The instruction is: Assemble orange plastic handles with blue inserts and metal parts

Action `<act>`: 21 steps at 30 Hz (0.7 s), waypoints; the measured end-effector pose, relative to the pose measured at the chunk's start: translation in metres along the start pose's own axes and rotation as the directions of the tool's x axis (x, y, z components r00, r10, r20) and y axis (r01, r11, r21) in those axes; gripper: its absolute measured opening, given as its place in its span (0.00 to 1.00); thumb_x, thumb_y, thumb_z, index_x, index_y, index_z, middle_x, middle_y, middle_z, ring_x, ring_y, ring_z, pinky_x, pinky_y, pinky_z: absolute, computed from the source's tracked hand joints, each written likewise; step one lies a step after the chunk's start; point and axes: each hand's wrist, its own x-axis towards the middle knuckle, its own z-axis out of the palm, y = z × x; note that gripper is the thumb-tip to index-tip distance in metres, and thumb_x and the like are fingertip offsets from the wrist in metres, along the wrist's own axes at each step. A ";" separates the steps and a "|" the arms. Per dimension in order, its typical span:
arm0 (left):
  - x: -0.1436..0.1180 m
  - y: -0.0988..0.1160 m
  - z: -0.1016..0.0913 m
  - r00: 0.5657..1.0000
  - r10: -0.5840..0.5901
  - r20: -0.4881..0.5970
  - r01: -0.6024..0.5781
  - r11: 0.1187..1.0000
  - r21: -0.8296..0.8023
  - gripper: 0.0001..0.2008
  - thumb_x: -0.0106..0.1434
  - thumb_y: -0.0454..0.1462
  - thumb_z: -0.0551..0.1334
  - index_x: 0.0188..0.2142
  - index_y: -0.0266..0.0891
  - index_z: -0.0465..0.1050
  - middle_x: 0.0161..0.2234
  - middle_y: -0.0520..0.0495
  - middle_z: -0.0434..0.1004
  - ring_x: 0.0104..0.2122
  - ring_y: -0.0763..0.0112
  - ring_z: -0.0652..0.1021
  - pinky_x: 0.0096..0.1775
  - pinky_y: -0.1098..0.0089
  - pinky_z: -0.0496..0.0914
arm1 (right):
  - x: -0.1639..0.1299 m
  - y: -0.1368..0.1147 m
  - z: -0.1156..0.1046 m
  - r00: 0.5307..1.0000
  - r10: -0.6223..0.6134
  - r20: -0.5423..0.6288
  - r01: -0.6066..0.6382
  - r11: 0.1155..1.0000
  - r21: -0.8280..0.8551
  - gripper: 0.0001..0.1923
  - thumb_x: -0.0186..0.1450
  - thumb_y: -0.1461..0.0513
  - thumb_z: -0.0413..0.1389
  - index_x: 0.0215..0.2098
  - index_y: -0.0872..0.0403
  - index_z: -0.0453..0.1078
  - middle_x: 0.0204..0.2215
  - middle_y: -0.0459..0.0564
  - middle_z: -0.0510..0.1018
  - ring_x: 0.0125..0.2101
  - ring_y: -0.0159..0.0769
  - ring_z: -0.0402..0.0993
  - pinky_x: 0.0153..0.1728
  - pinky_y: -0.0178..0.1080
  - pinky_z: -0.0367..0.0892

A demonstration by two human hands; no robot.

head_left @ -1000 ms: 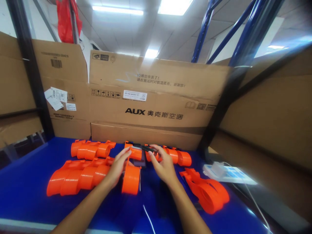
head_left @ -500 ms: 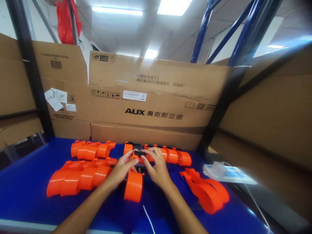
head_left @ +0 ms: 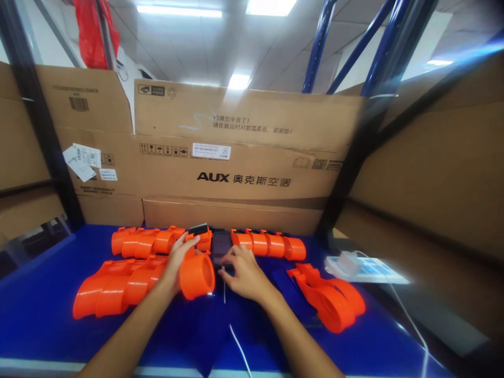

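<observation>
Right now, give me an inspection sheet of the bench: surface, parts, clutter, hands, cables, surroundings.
Surface: blue bench top, bare patch at front left.
Job's things: orange part with a small black piece at its far end; phone lying flat, screen dark.
Clutter: orange part rows at left, back left, back right and right.
Hands: left hand grips the orange part; right hand rests its fingers on the phone's near end.
Cables: white cable runs from the phone toward the front edge; another from a white adapter at right.
Surroundings: cardboard boxes behind and beside; blue rack beams above.
</observation>
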 end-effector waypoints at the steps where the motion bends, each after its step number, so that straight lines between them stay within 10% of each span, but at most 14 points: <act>1: 0.000 0.001 0.000 1.000 0.002 -0.003 -0.003 1.000 -0.014 0.22 0.47 0.39 0.74 0.38 0.40 0.67 0.19 0.57 0.74 0.17 0.73 0.75 0.23 0.74 0.68 | -0.001 -0.001 0.002 0.998 -0.005 0.056 0.006 1.000 -0.026 0.10 0.61 0.57 0.63 0.40 0.50 0.75 0.40 0.52 0.71 0.44 0.45 0.65 0.47 0.47 0.60; 9: -0.001 -0.003 0.001 0.997 0.000 0.072 -0.004 0.999 0.048 0.21 0.49 0.41 0.73 0.39 0.39 0.69 0.18 0.55 0.74 0.16 0.73 0.74 0.22 0.74 0.69 | -0.005 -0.005 0.006 0.972 -0.029 0.233 0.043 0.998 -0.052 0.19 0.55 0.58 0.68 0.43 0.50 0.73 0.40 0.50 0.69 0.43 0.43 0.63 0.46 0.43 0.58; 21: -0.002 -0.006 0.003 0.991 0.006 0.133 -0.021 0.994 0.106 0.28 0.47 0.42 0.74 0.46 0.38 0.70 0.23 0.53 0.77 0.17 0.74 0.75 0.23 0.73 0.70 | -0.003 -0.004 0.003 0.979 -0.085 0.187 0.073 0.995 0.071 0.10 0.58 0.63 0.63 0.39 0.52 0.72 0.38 0.49 0.71 0.41 0.40 0.65 0.43 0.41 0.61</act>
